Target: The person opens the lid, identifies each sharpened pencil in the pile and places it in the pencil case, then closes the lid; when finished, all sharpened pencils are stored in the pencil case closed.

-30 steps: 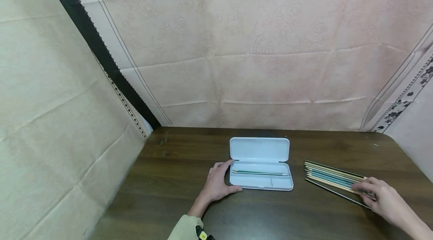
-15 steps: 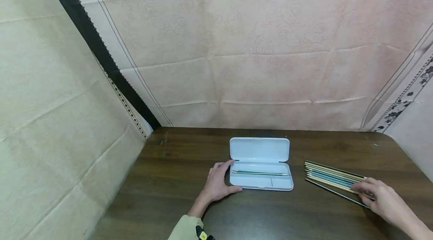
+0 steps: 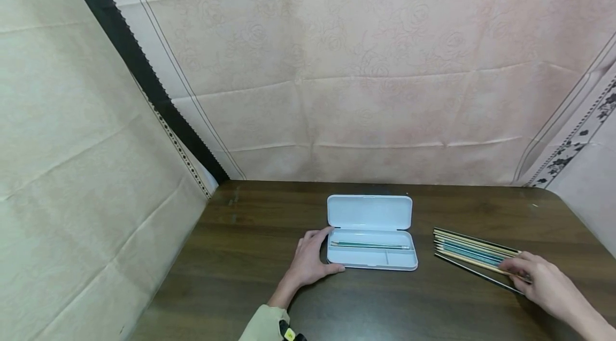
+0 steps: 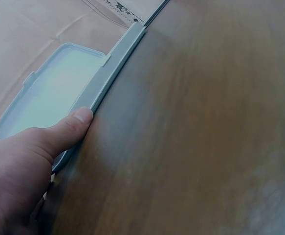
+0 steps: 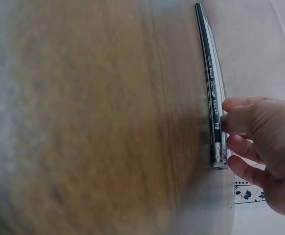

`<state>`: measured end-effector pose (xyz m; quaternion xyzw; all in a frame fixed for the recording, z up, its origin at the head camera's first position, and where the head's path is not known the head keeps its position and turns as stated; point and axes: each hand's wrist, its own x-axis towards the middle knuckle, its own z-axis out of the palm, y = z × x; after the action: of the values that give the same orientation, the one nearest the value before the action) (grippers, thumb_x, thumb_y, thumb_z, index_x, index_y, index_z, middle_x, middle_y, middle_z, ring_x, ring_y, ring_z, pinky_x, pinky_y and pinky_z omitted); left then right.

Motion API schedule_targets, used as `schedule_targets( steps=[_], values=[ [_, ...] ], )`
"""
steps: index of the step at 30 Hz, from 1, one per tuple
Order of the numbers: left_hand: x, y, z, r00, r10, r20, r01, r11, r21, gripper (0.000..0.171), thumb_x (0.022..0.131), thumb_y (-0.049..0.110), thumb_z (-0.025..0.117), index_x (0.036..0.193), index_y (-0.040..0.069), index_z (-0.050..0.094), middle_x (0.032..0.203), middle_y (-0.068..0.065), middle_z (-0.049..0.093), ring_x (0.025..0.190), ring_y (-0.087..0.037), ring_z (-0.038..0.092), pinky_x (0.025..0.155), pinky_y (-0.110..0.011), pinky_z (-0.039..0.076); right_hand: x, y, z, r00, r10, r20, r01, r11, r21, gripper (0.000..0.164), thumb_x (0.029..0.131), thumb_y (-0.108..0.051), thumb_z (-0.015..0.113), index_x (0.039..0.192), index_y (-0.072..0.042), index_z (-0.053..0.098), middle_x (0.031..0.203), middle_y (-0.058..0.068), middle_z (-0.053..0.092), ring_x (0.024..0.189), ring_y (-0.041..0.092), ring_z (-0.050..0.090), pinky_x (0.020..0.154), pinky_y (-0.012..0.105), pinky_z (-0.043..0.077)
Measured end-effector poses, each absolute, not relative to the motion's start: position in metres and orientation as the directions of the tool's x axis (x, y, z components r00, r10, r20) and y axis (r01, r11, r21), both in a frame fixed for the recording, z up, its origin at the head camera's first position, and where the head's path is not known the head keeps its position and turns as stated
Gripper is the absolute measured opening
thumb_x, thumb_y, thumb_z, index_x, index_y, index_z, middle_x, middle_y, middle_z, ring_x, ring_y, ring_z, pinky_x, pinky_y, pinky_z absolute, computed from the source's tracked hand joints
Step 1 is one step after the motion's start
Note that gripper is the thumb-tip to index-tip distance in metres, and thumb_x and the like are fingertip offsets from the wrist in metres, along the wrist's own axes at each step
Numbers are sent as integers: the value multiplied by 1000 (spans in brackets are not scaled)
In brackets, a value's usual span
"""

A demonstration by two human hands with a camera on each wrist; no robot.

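Set the clock on the pencil case (image 3: pixel 369 211), 12 toward the patterned cloth (image 3: pixel 375 90) behind. At 8 to 9 o'clock the left hand (image 3: pixel 308 261) grips the case's left end, thumb on the front wall, index finger by the hinge corner. The case stands on the surface (image 3: pixel 231 287), lid raised at 12; it looks like thin, light plastic, likely stiff but easily nudged, so its end walls make the safest hold. A green pencil (image 3: pixel 370 245) lies lengthwise in its tray.

At 3 o'clock lies a row of pencils (image 3: pixel 469 249), far ends pointing to about 10, with a dark pencil (image 3: pixel 474 273) along the near side. At 4 o'clock the right hand (image 3: pixel 541 279) pinches at the row's near end; I cannot tell how many pencils it has. They should be light, rigid and smooth, apt to roll or slide apart; mid-shaft would balance best, and the points, if sharpened, are the fragile part.

The left wrist view shows the thumb pressing the front wall, which hides the tray's pencil seen from the head. The right wrist view alone shows "HB" lettering and metal ferrules beside the fingertips.
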<state>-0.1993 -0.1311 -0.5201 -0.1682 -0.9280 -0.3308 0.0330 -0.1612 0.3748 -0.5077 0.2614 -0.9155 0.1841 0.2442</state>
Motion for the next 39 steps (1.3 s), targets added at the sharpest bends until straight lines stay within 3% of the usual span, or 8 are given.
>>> schedule_targets(
  steps=[15,27,39],
  values=[
    [-200,-131,-521,-940,291,177,337,729,596,93,74,52,86,150,21,44,140,-3,53,125,-25,43,96,-49,37,-164,374,-510,-716,-419,559,-603,774,-192,50,49,13,84,84,-19,70,84,-17,55,68,-3,49,56,17,36],
    [-199,-131,-520,-942,286,173,331,726,603,92,75,51,86,150,21,44,141,-4,52,126,-27,42,97,-51,37,-166,374,-506,-738,-456,498,-599,782,-170,48,54,11,82,89,-20,71,82,-22,48,67,-5,43,52,26,38],
    [-200,-131,-520,-942,290,168,331,724,605,92,74,53,85,150,21,44,141,-3,52,126,-25,42,96,-50,37,-168,377,-508,-701,-477,531,-643,744,-181,48,55,12,80,89,-20,70,81,-23,47,67,-5,44,54,17,32]
  ],
)
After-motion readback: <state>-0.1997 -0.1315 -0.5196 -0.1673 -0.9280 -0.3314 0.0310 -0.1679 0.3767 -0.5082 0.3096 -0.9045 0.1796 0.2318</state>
